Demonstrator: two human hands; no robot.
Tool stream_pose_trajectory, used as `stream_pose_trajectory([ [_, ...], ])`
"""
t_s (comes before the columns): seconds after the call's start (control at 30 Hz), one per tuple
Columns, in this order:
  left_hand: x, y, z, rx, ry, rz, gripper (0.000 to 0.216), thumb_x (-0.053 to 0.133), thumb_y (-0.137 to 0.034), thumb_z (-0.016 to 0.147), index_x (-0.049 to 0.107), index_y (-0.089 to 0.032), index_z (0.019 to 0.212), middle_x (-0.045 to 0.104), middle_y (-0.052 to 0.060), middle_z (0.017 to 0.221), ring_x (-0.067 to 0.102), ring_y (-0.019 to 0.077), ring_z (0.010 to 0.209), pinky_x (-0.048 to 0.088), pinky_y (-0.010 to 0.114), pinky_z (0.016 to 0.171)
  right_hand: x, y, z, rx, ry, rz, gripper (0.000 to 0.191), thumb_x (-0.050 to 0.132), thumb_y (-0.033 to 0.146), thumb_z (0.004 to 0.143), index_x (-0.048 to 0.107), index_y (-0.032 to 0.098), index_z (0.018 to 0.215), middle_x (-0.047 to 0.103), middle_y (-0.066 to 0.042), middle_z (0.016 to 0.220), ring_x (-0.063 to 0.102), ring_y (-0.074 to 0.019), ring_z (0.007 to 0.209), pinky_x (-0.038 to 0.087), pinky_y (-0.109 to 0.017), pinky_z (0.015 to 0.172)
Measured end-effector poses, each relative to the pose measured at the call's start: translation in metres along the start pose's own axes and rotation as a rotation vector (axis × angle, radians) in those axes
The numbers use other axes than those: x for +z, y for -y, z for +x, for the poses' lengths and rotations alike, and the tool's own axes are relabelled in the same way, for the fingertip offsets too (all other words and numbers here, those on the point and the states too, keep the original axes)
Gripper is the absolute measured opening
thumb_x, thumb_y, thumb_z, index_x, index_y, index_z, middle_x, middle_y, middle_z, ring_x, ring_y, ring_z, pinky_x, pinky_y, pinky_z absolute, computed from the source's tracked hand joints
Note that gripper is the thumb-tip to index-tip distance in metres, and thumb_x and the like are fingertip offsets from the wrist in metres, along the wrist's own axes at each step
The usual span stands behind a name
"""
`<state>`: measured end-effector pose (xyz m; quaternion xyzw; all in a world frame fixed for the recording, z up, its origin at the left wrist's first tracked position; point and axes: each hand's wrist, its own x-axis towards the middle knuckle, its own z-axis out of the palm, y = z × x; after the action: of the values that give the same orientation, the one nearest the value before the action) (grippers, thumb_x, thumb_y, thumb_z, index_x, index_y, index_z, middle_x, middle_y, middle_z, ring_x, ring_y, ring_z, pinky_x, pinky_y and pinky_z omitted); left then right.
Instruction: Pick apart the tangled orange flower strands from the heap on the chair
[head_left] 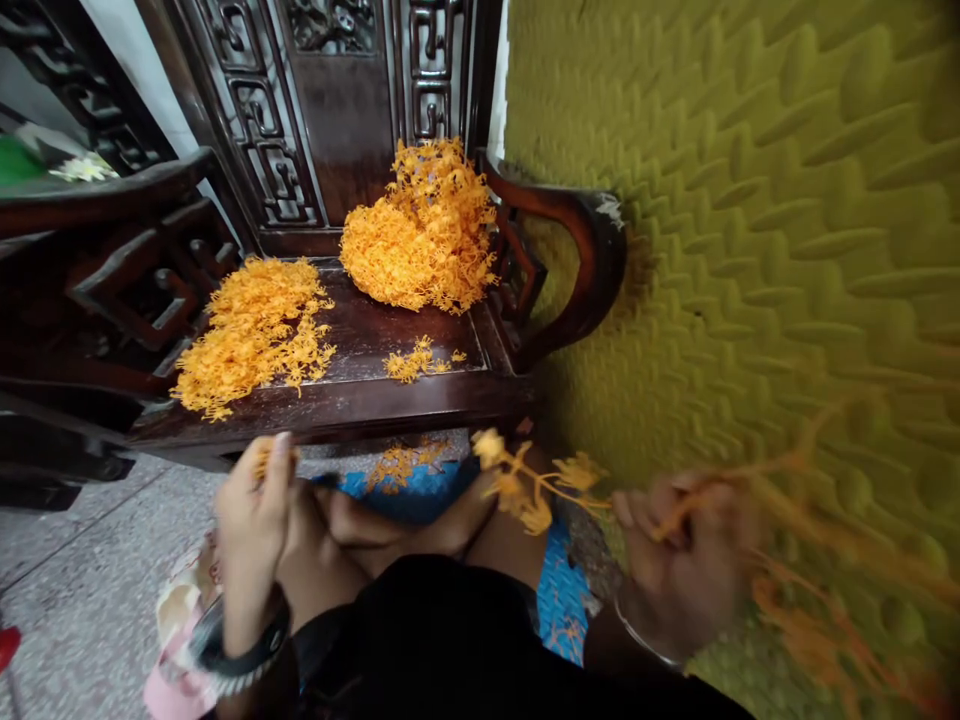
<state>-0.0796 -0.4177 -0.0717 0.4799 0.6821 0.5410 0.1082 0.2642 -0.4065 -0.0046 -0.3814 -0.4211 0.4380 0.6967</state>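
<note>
Pinched between thumb and fingers of the left hand (pixel 251 520) is a small orange flower piece (pixel 262 460), held just below the front edge of the chair seat (pixel 360 340). Closed around a strand of orange plastic flowers (pixel 525 490) is the right hand (pixel 675 560); the hand is motion-blurred, so finger detail cannot be made out. From that hand the strand runs left, ending in a cluster of blossoms above the knees, and a blurred tail of it trails down to the right in front of the green textured wall (pixel 750 200).

A dark bangle is noted on the left wrist, a thin metal one on the right. The legs are folded, with a blue mat (pixel 562 600) under them.

On the dark carved wooden chair three lots of the same orange pieces are recorded: a large heap (pixel 420 230) at the back right corner against the armrest, a flatter spread (pixel 251 330) at the left front, and a small scatter (pixel 412 362) near the front middle. A few more pieces (pixel 401 462) lie on the floor under the seat edge.
</note>
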Motion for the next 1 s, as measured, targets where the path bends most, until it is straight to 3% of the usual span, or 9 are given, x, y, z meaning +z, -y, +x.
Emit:
stream_pose_trajectory([
  [0.07, 0.035, -0.004, 0.015, 0.136, 0.108, 0.04, 0.032, 0.045, -0.04, 0.096, 0.056, -0.02, 0.073, 0.052, -0.002, 0.065, 0.047, 0.0147, 0.06, 0.035, 0.025, 0.059, 0.012, -0.009, 0.003, -0.06, -0.057, 0.049, 0.021, 0.059, 0.041, 0.09, 0.055, 0.024, 0.078, 0.024, 0.009, 0.049, 0.014, -0.0074, 0.04, 0.018, -0.024, 0.041],
  [0.23, 0.135, -0.014, 0.06, 0.381, 0.143, 0.121, 0.028, 0.037, -0.028, 0.096, 0.049, -0.019, 0.073, 0.052, 0.006, 0.077, 0.049, 0.0217, 0.077, 0.039, 0.035, 0.077, 0.027, -0.027, 0.01, -0.028, -0.021, 0.141, 0.02, 0.057, 0.039, 0.092, 0.057, 0.023, 0.08, 0.022, 0.01, 0.049, 0.009, -0.0067, 0.041, 0.019, -0.021, 0.041],
  [0.4, 0.182, -0.005, 0.083, 0.34, 0.148, 0.164, 0.025, 0.037, -0.027, 0.095, 0.056, -0.015, 0.086, 0.059, 0.017, 0.1, 0.052, 0.0301, 0.101, 0.038, 0.048, 0.094, 0.032, -0.037, 0.017, 0.079, -0.027, 0.176, 0.021, 0.058, 0.041, 0.091, 0.056, 0.023, 0.081, 0.021, 0.011, 0.048, 0.009, -0.0066, 0.041, 0.022, -0.019, 0.041],
  [0.6, 0.172, -0.022, 0.069, 0.301, 0.073, 0.033, 0.041, 0.039, -0.05, 0.095, 0.066, -0.021, 0.105, 0.056, 0.012, 0.133, 0.044, 0.0283, 0.126, 0.028, 0.047, 0.109, 0.05, -0.046, 0.03, 0.08, -0.07, 0.274, 0.021, 0.064, 0.041, 0.086, 0.057, 0.023, 0.079, 0.021, 0.011, 0.047, 0.01, -0.006, 0.041, 0.023, -0.018, 0.041],
  [0.67, 0.156, -0.036, 0.053, 0.281, 0.067, -0.224, 0.059, 0.022, -0.058, 0.096, 0.068, -0.021, 0.104, 0.063, 0.01, 0.123, 0.052, 0.0248, 0.117, 0.036, 0.042, 0.103, 0.054, -0.046, 0.033, 0.077, -0.056, 0.29, 0.02, 0.063, 0.04, 0.087, 0.058, 0.023, 0.08, 0.022, 0.011, 0.048, 0.01, -0.0059, 0.041, 0.023, -0.018, 0.041],
  [0.73, 0.138, -0.05, 0.033, 0.229, 0.246, -0.478, 0.073, 0.014, -0.069, 0.091, 0.065, -0.02, 0.11, 0.068, 0.01, 0.109, 0.061, 0.0231, 0.1, 0.045, 0.037, 0.088, 0.057, -0.045, 0.033, 0.07, -0.02, 0.3, 0.019, 0.061, 0.039, 0.089, 0.058, 0.023, 0.081, 0.022, 0.011, 0.048, 0.01, -0.0057, 0.04, 0.023, -0.018, 0.041],
  [0.83, 0.116, -0.066, 0.009, 0.086, 0.591, -0.574, 0.061, 0.042, -0.07, 0.085, 0.063, -0.019, 0.111, 0.069, 0.006, 0.087, 0.061, 0.019, 0.075, 0.047, 0.029, 0.07, 0.061, -0.043, 0.03, 0.06, 0.05, 0.292, 0.018, 0.058, 0.038, 0.092, 0.059, 0.023, 0.082, 0.022, 0.011, 0.048, 0.01, -0.0054, 0.04, 0.02, -0.019, 0.042],
  [0.9, 0.108, -0.072, 0.001, 0.01, 0.611, -0.536, 0.039, 0.052, -0.055, 0.088, 0.066, -0.018, 0.09, 0.065, 0.002, 0.072, 0.056, 0.0148, 0.064, 0.043, 0.025, 0.064, 0.063, -0.042, 0.026, 0.067, 0.097, 0.25, 0.018, 0.057, 0.038, 0.092, 0.058, 0.023, 0.082, 0.023, 0.011, 0.048, 0.011, -0.0053, 0.04, 0.019, -0.019, 0.042],
  [1.0, 0.102, -0.072, -0.001, -0.014, 0.5, -0.534, 0.038, 0.044, -0.042, 0.095, 0.059, -0.018, 0.07, 0.056, -0.001, 0.061, 0.05, 0.0123, 0.059, 0.039, 0.024, 0.061, 0.065, -0.039, 0.018, 0.089, 0.18, 0.169, 0.02, 0.056, 0.04, 0.092, 0.055, 0.023, 0.081, 0.023, 0.011, 0.048, 0.013, -0.0049, 0.04, 0.018, -0.02, 0.042],
])
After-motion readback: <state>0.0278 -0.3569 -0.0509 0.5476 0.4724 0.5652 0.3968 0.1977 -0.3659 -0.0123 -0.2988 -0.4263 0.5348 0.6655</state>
